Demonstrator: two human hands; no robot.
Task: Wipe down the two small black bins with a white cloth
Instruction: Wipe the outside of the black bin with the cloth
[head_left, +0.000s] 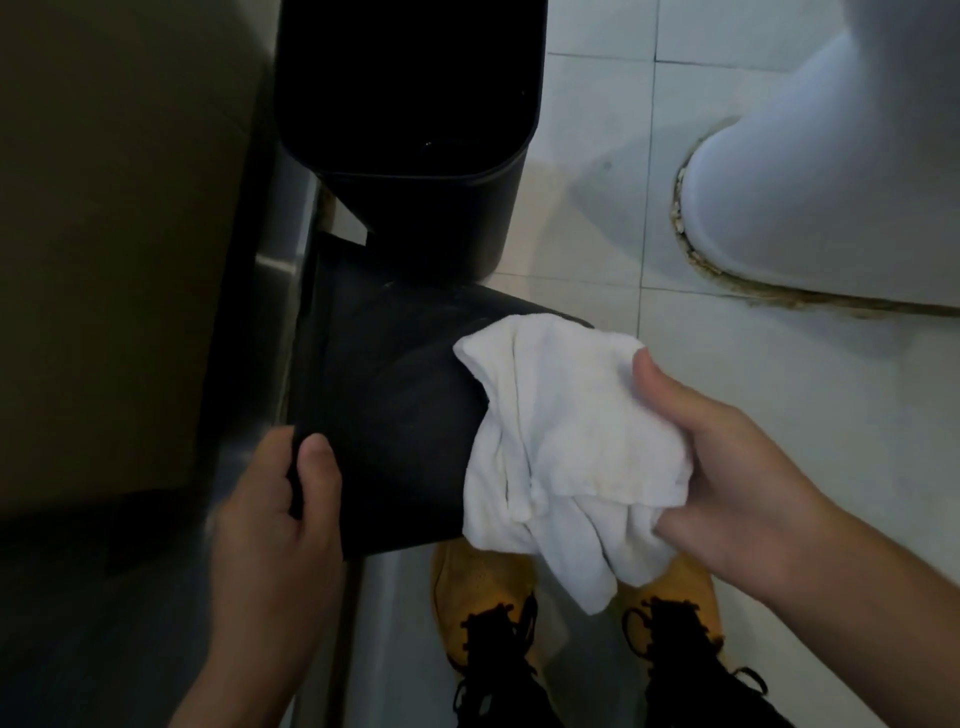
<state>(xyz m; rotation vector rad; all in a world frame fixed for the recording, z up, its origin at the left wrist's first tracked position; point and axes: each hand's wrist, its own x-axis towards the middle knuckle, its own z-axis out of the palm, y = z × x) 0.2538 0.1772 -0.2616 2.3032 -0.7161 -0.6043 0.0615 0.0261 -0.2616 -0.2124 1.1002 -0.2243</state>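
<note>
The bin (384, 415) you are wiping lies tipped on its side in the middle of the frame, its rim toward the left and its base toward the right. Your left hand (275, 514), at lower left, grips the rim, thumb on the outer wall and fingers curled round the edge. Your right hand (737, 467), at right of centre, clutches the cloth (561, 457); the thumb presses on top and the fingers bunch it from below. The cloth drapes over the base end of the tipped bin, touching it, with a loose corner hanging down. Both forearms reach in from the bottom of the frame.

The second bin (415, 145) stands upright at top centre, just beside the tipped one. Your yellow shoes (483, 587) show at the bottom on the tiled floor (597, 156), and a toilet base (831, 197) sits at upper right.
</note>
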